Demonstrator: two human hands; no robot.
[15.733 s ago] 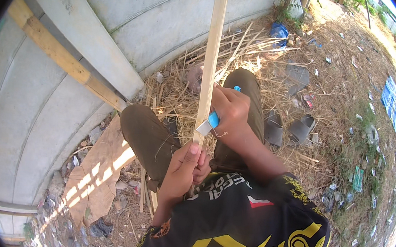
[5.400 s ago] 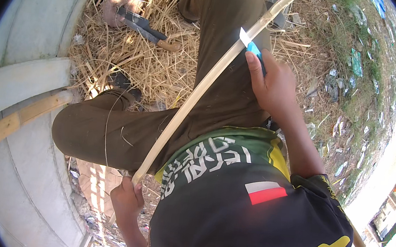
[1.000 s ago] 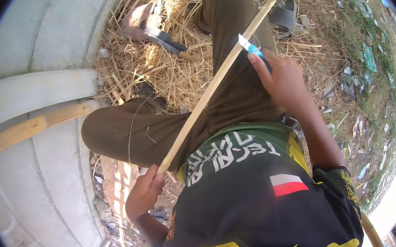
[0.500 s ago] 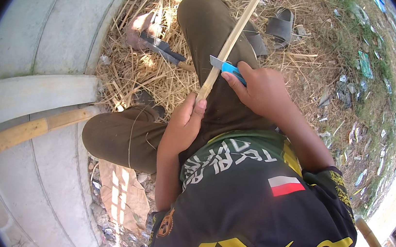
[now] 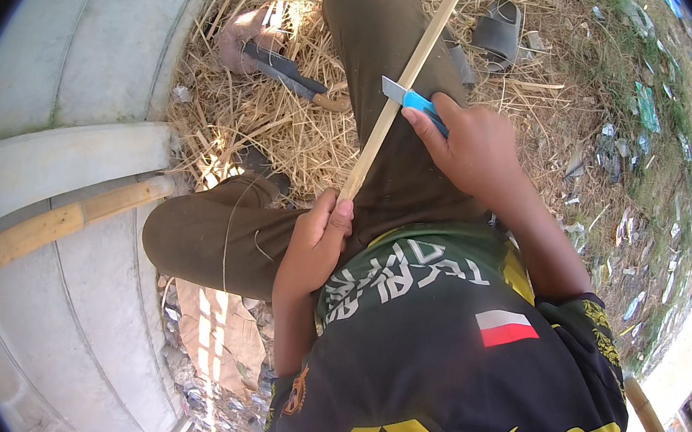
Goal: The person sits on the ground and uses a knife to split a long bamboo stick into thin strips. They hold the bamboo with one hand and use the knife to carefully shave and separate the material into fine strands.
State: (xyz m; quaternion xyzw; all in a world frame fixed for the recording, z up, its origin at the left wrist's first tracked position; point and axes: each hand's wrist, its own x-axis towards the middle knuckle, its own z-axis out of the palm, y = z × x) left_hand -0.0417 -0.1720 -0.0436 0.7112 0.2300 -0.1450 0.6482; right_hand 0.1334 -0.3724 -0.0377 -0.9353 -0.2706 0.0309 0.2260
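Note:
A long pale bamboo strip [image 5: 420, 54] slants up from my lap over my raised thigh and leaves the picture at the top. My left hand [image 5: 319, 243] grips its lower end, the thumb lying along it. In my right hand [image 5: 472, 145] is a blue utility knife [image 5: 423, 110], its handle held between thumb and curled fingers. The knife's short metal blade lies across the strip, a good way above my left hand, and seems to touch it. The fingers under the handle are partly hidden.
Wood shavings [image 5: 311, 144] cover the ground beyond my legs, with a dark-bladed knife [image 5: 281, 72] lying on them. A grey sandal [image 5: 496, 37] lies farther right. A grey wall panel [image 5: 84, 41] and a bamboo pole [image 5: 63, 222] stand left. Flattened cardboard [image 5: 221, 338] lies near my left elbow.
The utility knife in my right hand has moved up along the strip, away from my left hand. My left hand has dropped slightly toward me, still holding the strip's lower end.

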